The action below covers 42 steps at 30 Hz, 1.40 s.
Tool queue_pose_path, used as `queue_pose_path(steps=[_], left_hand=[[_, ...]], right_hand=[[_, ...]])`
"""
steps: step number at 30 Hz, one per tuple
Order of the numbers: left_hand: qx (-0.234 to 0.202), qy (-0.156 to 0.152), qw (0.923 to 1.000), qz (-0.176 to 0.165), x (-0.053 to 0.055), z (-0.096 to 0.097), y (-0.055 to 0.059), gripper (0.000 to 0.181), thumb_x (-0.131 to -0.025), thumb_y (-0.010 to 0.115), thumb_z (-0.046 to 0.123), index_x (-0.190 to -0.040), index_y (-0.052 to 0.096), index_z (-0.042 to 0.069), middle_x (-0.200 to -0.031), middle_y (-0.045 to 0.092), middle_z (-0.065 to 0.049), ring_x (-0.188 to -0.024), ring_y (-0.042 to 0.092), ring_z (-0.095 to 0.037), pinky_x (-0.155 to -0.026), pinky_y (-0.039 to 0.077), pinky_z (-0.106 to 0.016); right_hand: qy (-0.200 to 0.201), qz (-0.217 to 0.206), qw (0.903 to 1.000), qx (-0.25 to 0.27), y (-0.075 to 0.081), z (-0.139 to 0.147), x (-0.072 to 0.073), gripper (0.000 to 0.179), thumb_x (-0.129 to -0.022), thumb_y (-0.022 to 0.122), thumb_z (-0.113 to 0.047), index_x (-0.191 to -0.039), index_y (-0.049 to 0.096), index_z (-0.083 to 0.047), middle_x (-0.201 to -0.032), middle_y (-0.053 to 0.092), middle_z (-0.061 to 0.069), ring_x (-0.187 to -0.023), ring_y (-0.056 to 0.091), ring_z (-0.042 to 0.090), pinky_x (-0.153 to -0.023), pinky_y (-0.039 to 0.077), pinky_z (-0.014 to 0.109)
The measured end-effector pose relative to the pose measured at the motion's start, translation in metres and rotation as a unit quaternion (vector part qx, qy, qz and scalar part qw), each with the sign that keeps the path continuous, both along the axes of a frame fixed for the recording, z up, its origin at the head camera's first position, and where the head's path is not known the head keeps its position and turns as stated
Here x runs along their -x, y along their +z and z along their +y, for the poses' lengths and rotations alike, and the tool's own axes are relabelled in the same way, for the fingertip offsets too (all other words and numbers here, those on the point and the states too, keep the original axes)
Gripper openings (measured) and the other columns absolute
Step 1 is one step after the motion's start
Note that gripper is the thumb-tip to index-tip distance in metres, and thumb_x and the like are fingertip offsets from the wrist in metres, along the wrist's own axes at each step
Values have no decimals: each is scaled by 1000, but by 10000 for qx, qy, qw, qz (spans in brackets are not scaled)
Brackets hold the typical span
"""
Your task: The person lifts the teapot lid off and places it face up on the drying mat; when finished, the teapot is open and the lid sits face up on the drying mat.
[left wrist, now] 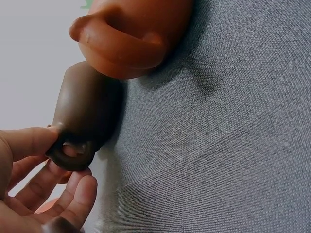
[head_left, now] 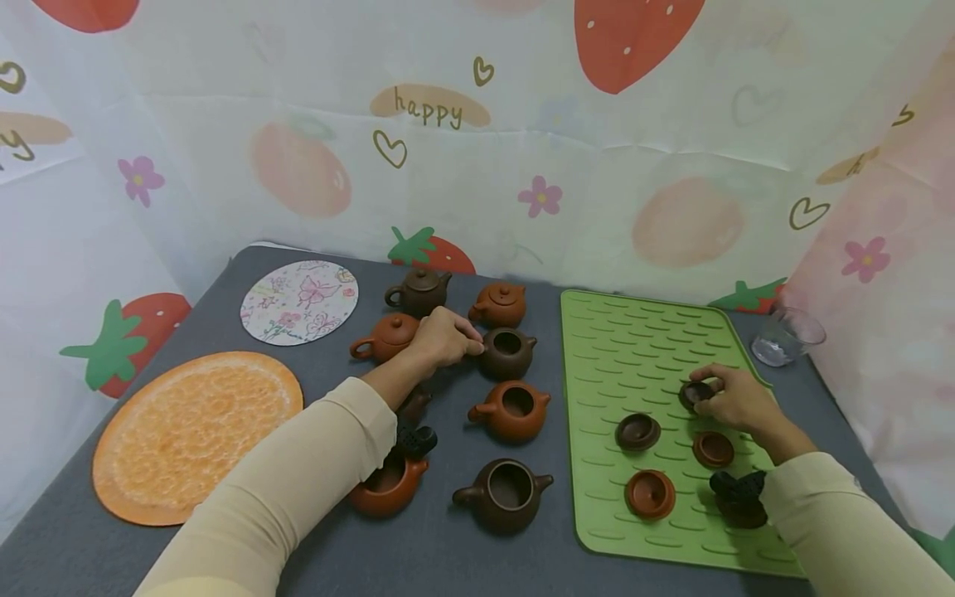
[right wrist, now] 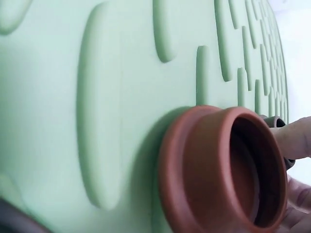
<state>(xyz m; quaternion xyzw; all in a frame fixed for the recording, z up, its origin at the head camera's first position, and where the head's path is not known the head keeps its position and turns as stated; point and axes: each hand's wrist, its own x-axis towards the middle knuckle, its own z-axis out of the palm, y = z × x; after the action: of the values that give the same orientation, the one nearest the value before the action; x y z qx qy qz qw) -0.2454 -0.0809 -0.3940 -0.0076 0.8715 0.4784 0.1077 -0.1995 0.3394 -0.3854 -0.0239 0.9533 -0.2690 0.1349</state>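
My left hand (head_left: pixel 445 338) pinches the loop handle of a dark brown lidless teapot (head_left: pixel 507 354), which stands on the grey cloth. The left wrist view shows thumb and fingers around that handle (left wrist: pixel 73 158). On the right, my right hand (head_left: pixel 739 402) holds a small dark lid (head_left: pixel 695 395) by its edge, at the green ridged mat (head_left: pixel 597 365). In the right wrist view, a reddish-brown upturned lid (right wrist: pixel 209 174) partly hides the dark lid and the fingers. More upturned lids, one dark (head_left: pixel 637 432) and one reddish (head_left: pixel 650 494), lie on the mat.
Lidded teapots (head_left: pixel 422 290) stand at the back, two lidless ones (head_left: pixel 515 412) (head_left: pixel 506 496) nearer, and a reddish pot (head_left: pixel 388 489) lies partly under the left sleeve. Round orange (head_left: pixel 201 435) and floral (head_left: pixel 300 303) mats lie left. A clear glass (head_left: pixel 787 337) is beyond the green mat.
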Motion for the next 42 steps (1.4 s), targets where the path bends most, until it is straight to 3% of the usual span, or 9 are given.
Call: queue_pose_path(steps=[6,14,20,26,33,42], left_hand=[[-5,-13,10000,50,0,1,-1,4,-85,77,15,-82,76,12,-92,64,-7,-77,58,-24,-62,48,-36],[131,-140,9996,222,-2,0,6,4,-86,76,14,-88,76,10,-99,63,-8,-82,59,-24,-65,50,-36],[316,-343,9974,556,-5,-2,25,14,-88,73,16,-100,74,8,-103,64,-7,-89,59,-24,-70,50,-37],[-16,-466,9962,739,-11,-6,54,17,-88,74,17,-102,74,8,-101,64,-7,-90,59,-24,-72,49,-39],[-431,-628,9869,1423,-21,-24,85,19,-87,75,15,-104,73,7,-102,66,-5,-92,60,-22,-75,50,-37],[-1019,-566,9736,1960,-30,-53,101,25,-88,73,14,-111,72,6,-104,67,-7,-96,61,-21,-81,50,-37]], right_hand=[[45,19,10000,4,0,4,0,49,-86,68,-10,-129,51,6,-107,54,28,-85,55,33,-65,45,41],[17,-35,10000,46,11,11,-2,56,-91,67,-22,-135,46,6,-116,49,33,-98,52,47,-70,46,49],[59,95,9995,280,31,12,-4,57,-94,64,-26,-139,43,4,-124,44,35,-101,53,45,-69,48,45],[162,285,9984,466,52,1,-9,59,-95,63,-33,-140,43,0,-127,43,31,-106,51,44,-74,48,48],[416,755,9947,562,79,-18,-18,54,-95,64,-31,-138,48,-2,-123,49,27,-106,54,41,-75,51,47],[588,1327,9868,724,107,-36,-30,46,-95,65,-24,-134,52,-3,-118,52,21,-98,56,33,-67,51,33]])
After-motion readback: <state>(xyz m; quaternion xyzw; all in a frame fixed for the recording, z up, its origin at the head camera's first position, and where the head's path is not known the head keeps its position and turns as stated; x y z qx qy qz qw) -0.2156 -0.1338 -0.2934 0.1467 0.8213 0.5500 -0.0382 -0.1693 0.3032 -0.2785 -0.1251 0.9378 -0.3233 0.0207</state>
